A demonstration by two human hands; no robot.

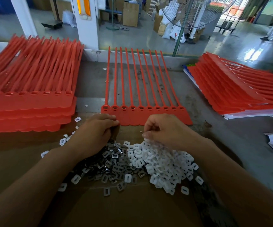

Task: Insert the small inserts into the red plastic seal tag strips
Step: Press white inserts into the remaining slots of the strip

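A red sheet of joined seal tag strips point(148, 117) lies flat in front of me, its row of sockets point(140, 108) holding inserts. Below it sit two heaps: dark metal inserts point(111, 163) on the left and white plastic inserts point(163, 163) on the right. My left hand point(98, 133) is curled over the top of the metal heap, fingers bent down into it. My right hand point(163, 130) is curled over the white heap, fingertips gathering white inserts. What either hand holds inside its fingers is hidden.
A tall stack of red strip sheets point(29, 99) lies at the left, another fanned stack point(240, 90) on papers at the right. Loose white inserts point(77, 119) are scattered near the left hand. Brown cardboard point(116, 208) covers the near table. A fan point(193, 12) stands behind.
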